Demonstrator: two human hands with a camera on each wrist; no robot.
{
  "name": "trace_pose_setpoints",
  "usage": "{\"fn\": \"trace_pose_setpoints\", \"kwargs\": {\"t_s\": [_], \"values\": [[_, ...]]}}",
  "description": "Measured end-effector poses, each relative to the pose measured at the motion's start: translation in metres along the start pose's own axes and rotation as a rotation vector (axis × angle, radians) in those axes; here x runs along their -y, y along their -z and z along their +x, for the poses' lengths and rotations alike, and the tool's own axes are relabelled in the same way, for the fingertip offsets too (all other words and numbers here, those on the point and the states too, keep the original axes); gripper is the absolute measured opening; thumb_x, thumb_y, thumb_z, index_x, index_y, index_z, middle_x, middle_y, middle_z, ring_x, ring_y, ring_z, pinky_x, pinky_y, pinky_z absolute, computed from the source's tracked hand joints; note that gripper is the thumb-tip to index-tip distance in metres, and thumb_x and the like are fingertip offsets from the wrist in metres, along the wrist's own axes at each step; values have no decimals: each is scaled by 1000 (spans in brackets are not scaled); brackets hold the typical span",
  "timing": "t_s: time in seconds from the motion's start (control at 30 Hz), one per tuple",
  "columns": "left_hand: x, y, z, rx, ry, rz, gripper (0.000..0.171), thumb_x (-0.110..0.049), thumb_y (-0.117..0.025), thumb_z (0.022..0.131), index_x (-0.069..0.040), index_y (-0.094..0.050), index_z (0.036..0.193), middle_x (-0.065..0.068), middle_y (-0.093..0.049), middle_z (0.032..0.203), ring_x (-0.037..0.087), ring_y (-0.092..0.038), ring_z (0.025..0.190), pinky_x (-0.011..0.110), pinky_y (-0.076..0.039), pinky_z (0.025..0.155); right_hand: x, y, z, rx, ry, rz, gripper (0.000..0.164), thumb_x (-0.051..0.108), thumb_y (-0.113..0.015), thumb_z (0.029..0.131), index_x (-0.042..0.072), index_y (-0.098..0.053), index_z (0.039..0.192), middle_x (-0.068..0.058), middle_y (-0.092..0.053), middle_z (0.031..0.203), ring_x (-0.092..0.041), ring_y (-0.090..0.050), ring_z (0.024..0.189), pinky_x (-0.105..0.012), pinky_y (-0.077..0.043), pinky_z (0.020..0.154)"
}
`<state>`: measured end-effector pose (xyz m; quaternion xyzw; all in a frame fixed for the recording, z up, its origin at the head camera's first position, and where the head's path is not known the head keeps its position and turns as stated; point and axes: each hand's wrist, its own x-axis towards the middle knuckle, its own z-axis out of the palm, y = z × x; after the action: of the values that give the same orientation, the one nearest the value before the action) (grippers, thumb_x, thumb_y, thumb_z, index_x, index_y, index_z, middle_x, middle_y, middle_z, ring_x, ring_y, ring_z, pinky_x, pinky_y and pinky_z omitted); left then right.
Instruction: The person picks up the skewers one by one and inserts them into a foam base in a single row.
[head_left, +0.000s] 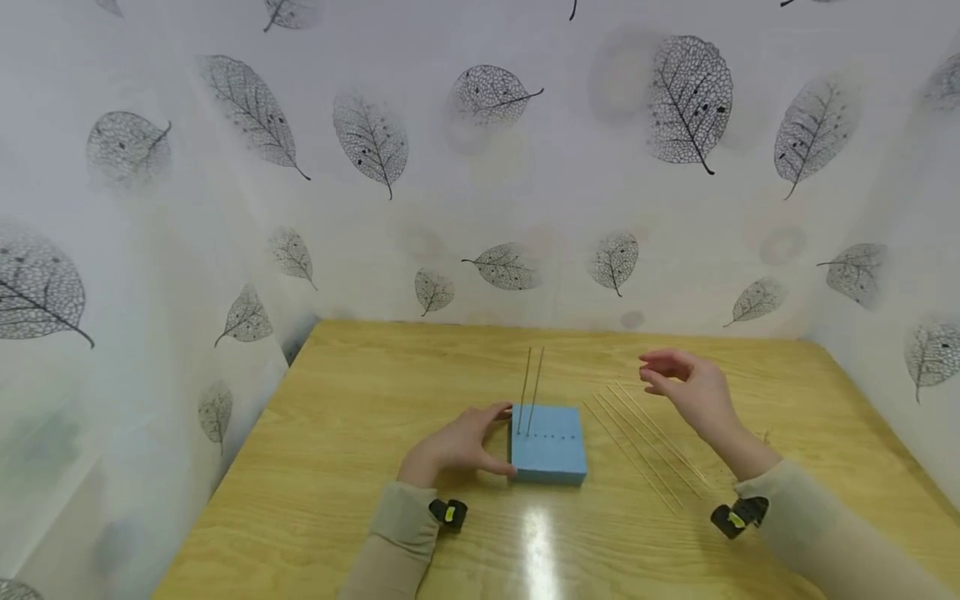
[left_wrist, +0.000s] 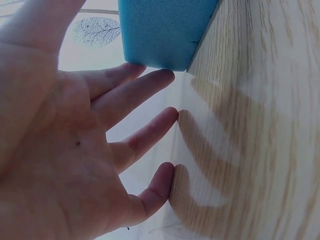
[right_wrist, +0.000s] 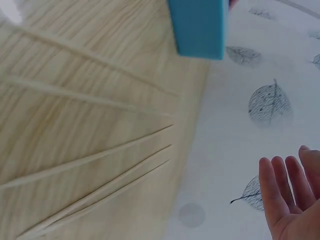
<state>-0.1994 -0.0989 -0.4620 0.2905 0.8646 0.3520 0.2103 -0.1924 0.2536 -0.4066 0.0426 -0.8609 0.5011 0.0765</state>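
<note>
No text can be read; no numbers either.

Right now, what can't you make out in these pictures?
Head view: upright sticks' lower ends, hidden inside the block; holes' depth, too small to tell.
Left wrist view: the rest of the block and left hand, cut off by picture edges.
Right wrist view: one lying stick's end, cut off by the left edge; right hand, partly cut off at right and bottom.

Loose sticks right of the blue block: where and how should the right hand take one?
Probably pinch one near mid-length, coming from above on their right: the loose sticks are thin and lie flat on the table, and the empty right hand is on that side.
</note>
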Motion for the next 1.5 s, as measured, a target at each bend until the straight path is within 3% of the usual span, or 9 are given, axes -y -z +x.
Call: {"fn": "trace_pose_setpoints", "kwargs": {"t_s": [0.17,0.37,0.47,0.77,1.13,1.5], "values": [[0,0,0,-5,2,11,104,-41,-84,76,-9,-26,156,6,-45,154,27,-35,145,48,-27,122,-16,7,2,38,-35,-57,34,8,-66,95,-6,-62,125,-28,-69,110,-6,-71,83,-32,-63,72],[1,1,0,-8,2,25,104,-41,-84,77,-9,-25,156,5,-44,154,28,-35,145,49,-27,122,-27,11,4,102,-128,-125,37,9,-66,95,-7,-60,128,-26,-70,108,-26,-73,87,-36,-63,70],[0,2,0,-9,8,22,105,-41,-84,76,-10,-25,157,4,-44,155,27,-35,146,48,-27,122,-31,12,7,158,-189,-138,40,9,-67,94,-8,-59,128,-25,-70,104,-28,-72,84,-36,-63,67],[1,3,3,-17,6,31,106,-43,-84,76,-11,-24,157,3,-42,156,25,-33,147,48,-25,123,-42,17,13,302,-323,-193,38,9,-66,92,-11,-60,124,-18,-70,91,-17,-61,63,-33,-55,55],[1,0,1,-7,31,33,107,-44,-85,74,-11,-25,157,2,-44,155,25,-34,146,49,-26,122,-56,12,9,324,-429,-175,37,6,-77,83,-11,-64,114,-4,-68,76,-12,-64,63,-30,-59,55],[3,-2,2,-2,38,36,106,-45,-84,76,-13,-24,157,1,-44,155,24,-34,146,49,-26,122,-60,6,9,338,-401,-228,30,2,-76,80,-9,-66,106,0,-65,68,-11,-59,57,-28,-56,52]]}}
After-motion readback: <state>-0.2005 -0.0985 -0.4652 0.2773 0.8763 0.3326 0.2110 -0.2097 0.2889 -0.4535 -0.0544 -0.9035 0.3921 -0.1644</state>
